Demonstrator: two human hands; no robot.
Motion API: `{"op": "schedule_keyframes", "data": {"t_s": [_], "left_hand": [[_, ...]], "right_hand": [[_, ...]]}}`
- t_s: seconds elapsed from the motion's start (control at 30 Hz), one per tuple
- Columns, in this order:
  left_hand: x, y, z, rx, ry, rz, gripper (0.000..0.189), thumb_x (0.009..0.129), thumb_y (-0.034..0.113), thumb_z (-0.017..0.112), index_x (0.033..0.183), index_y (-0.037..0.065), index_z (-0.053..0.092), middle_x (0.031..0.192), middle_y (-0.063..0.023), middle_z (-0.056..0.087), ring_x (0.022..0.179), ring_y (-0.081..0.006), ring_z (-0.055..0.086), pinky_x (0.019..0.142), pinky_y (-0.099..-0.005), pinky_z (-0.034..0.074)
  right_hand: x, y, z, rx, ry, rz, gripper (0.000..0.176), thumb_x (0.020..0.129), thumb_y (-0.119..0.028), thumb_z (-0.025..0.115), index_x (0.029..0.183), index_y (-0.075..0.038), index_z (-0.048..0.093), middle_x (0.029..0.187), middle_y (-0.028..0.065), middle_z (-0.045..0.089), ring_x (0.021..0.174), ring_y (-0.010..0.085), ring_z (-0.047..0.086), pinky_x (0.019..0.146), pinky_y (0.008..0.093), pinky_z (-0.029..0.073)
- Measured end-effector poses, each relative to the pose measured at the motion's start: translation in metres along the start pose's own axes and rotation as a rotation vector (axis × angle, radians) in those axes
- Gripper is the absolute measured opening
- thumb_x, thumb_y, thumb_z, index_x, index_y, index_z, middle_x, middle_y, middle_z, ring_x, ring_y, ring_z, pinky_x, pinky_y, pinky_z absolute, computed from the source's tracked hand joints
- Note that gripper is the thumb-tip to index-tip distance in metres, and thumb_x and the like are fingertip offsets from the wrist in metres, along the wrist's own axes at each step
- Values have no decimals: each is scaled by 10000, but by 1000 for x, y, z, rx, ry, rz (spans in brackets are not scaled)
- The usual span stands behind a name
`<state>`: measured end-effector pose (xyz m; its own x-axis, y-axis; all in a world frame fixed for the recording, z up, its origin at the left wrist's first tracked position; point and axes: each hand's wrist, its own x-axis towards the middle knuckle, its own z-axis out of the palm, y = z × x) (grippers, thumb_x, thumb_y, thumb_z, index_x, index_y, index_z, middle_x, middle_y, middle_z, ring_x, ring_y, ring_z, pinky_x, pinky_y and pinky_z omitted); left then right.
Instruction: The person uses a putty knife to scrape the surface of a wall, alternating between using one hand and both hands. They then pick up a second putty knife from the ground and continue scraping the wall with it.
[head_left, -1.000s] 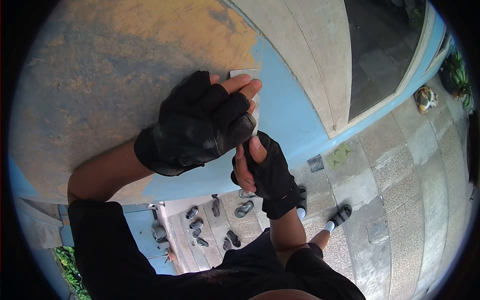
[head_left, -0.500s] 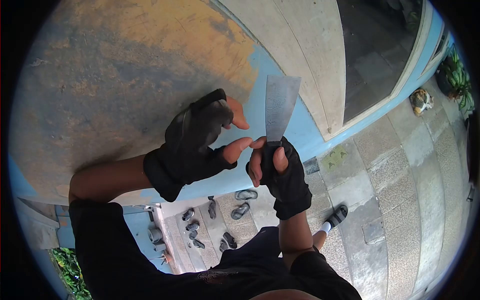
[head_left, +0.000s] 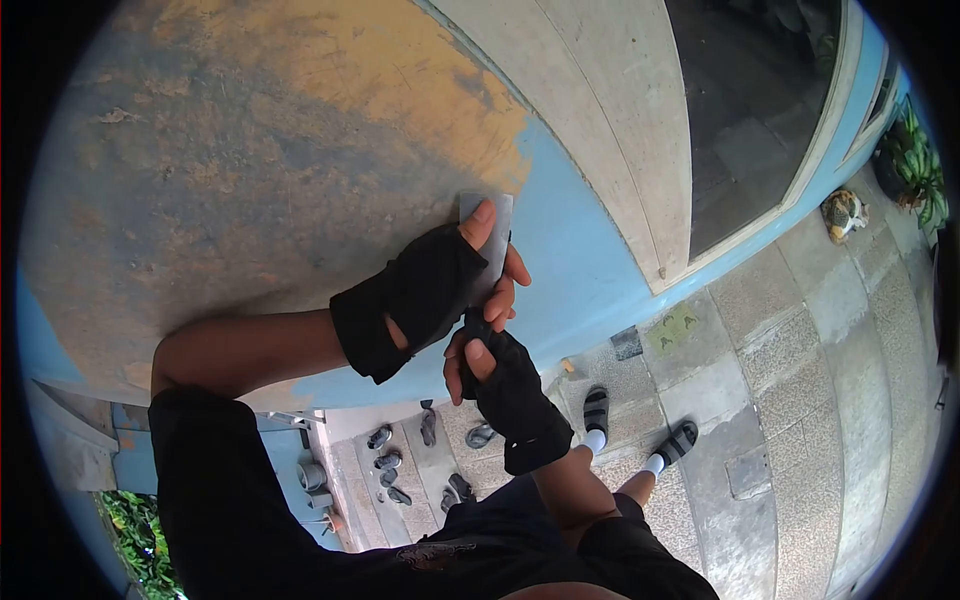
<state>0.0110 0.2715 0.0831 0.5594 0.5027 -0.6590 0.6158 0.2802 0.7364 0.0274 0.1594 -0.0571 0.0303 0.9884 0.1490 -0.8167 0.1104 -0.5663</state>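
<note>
My right hand (head_left: 515,395), in a black fingerless glove, is wrapped round the dark handle of a putty knife. The metal blade of the putty knife (head_left: 503,216) points up toward the wall. A matching glove covers my left hand (head_left: 425,285), which grips the blade with the thumb on its near face and the fingers behind it. Behind the blade is the wall (head_left: 260,160), where a worn grey and ochre patch meets light blue paint (head_left: 585,235). Part of the blade is hidden by my left thumb and fingers.
A pale frame (head_left: 610,150) borders a dark glass pane (head_left: 755,110). On the paved floor (head_left: 725,390), several sandals (head_left: 390,460) lie below the wall. A calico cat (head_left: 845,214) rests near a potted plant (head_left: 908,150) at the right.
My left hand has moved right and closed on the blade, which was free before. The putty knife and my right hand have shifted left and down. Both my sandaled feet now show.
</note>
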Motion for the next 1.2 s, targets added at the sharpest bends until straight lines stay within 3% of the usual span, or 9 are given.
{"op": "schedule_keyframes", "data": {"t_s": [0.13,0.23,0.37,0.5,0.67,1.0,1.03,1.13,1.2], "left_hand": [[10,-8,11,-118,179,71,729,963,704,312,891,17,544,569,-27,432,586,-165,480,746,-342,466],[18,-1,27,-117,341,124,702,966,687,338,773,38,525,495,26,363,479,-113,372,584,-296,404],[23,1,22,-76,247,136,694,941,719,377,798,52,509,530,-6,373,519,-134,404,623,-313,437],[24,15,31,-132,257,85,666,943,706,394,775,68,487,523,1,358,501,-130,382,586,-303,421],[22,16,37,-102,319,50,629,953,685,404,762,88,456,534,15,340,499,-118,361,582,-294,415],[31,-2,26,-100,206,73,662,947,707,382,775,76,484,534,23,350,500,-115,375,576,-313,435],[32,-4,24,-57,196,76,678,945,713,372,781,68,497,530,22,359,497,-115,384,577,-316,441],[30,-1,20,-48,68,66,705,951,712,349,791,48,524,530,12,398,495,-115,413,579,-309,449],[24,1,27,61,34,181,705,957,704,343,790,44,530,526,10,407,490,-115,419,574,-305,449]], "right_hand": [[12,14,-6,248,114,39,485,1029,-466,438,865,-23,545,641,60,576,589,126,547,570,260,427],[14,10,-13,-25,190,-32,597,1013,-543,411,729,-38,556,511,26,513,490,132,507,491,276,379],[20,16,-15,-113,242,-178,579,1000,-594,402,760,-82,525,544,12,484,464,110,449,464,260,306],[20,10,-23,-112,209,-131,615,1011,-560,397,718,-44,558,526,27,507,473,130,481,494,274,364],[15,13,-24,306,-28,-55,630,1004,-588,394,717,-49,551,547,34,513,473,144,470,500,276,355],[1,-2,-30,3,110,12,664,1012,-599,342,876,-1,597,631,58,590,569,150,551,593,280,430],[-3,9,-42,12,55,24,780,934,-726,366,1110,7,568,862,128,636,726,182,600,657,289,457],[-18,14,-68,-6,193,0,968,873,-798,385,1381,24,441,1132,127,623,970,195,625,795,293,476],[-32,8,-86,-144,209,57,1161,772,-921,291,1569,-89,155,1474,154,420,1250,285,508,931,381,443]]}}
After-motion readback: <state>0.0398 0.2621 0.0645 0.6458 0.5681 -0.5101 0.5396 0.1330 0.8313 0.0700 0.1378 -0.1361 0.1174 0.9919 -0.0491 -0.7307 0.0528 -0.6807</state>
